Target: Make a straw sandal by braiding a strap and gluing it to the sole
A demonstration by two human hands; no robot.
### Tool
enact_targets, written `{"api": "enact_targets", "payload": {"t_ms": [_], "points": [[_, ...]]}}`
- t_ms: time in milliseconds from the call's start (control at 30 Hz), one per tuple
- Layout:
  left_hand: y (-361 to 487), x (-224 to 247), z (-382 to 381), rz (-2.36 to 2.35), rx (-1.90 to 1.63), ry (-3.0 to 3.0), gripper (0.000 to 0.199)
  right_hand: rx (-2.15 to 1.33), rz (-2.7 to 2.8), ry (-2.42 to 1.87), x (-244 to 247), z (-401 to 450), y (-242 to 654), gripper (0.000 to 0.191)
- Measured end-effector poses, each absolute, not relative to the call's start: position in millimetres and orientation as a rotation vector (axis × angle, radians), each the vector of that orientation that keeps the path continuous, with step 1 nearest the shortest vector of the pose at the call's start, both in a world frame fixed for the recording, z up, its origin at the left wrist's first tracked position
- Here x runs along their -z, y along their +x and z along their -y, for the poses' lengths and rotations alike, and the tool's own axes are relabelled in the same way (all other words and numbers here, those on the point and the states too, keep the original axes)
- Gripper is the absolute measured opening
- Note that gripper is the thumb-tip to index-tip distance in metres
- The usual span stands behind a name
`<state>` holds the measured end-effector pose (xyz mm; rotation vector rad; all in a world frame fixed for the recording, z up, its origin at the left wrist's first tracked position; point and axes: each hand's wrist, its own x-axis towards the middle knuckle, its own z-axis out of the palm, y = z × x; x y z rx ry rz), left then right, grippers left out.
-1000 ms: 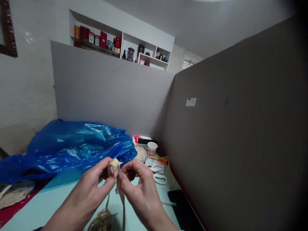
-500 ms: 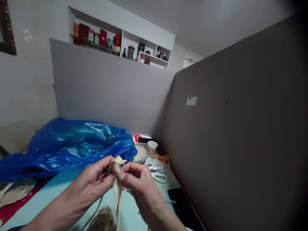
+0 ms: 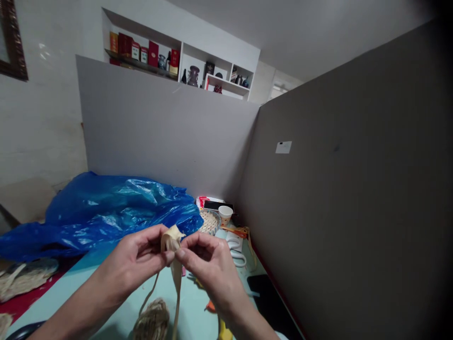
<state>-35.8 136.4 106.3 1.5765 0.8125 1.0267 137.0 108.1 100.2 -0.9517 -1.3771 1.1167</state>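
Observation:
Between my two hands is a pale, dried husk strip, folded over at its top, with a long narrow tail hanging down. My left hand pinches its left side between thumb and fingers. From the right, the thumb and forefinger of my right hand pinch the strip, close to the left thumb. A thin cord hangs below my left hand towards a brownish bundle of plaited or twisted fibre at the bottom edge. Whether the cord joins the strip is hidden by my fingers.
A large blue plastic bag covers the table's back left. Beyond my right hand are a woven basket, a paper cup and white-handled scissors. A black flat object lies along the right partition.
Both hands have shifted slightly, the right a little upward and right. The strip's fold has opened somewhat, and more of the fibre bundle and some orange and yellow items show below.

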Motion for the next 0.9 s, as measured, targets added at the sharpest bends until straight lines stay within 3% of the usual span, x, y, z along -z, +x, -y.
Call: {"api": "enact_targets", "payload": {"t_ms": [267, 433, 633, 900], "points": [[-38, -95, -141, -0.839, -1.006, 1.613, 0.020, -1.250, 1.332, -0.984, -96, -111, 134, 0.041], [-33, -92, -144, -1.011, -1.081, 1.777, 0.011, -1.176, 1.399, -1.058, -94, -110, 128, 0.023], [-33, -99, -137, -1.090, -1.066, 1.891, 0.017, -1.070, 1.536, -0.977, -94, -113, 137, 0.027], [-31, -86, -135, -1.037, -1.281, 1.738, 0.035, -0.588, 1.746, -1.074, -87, -106, 132, 0.015]]}}
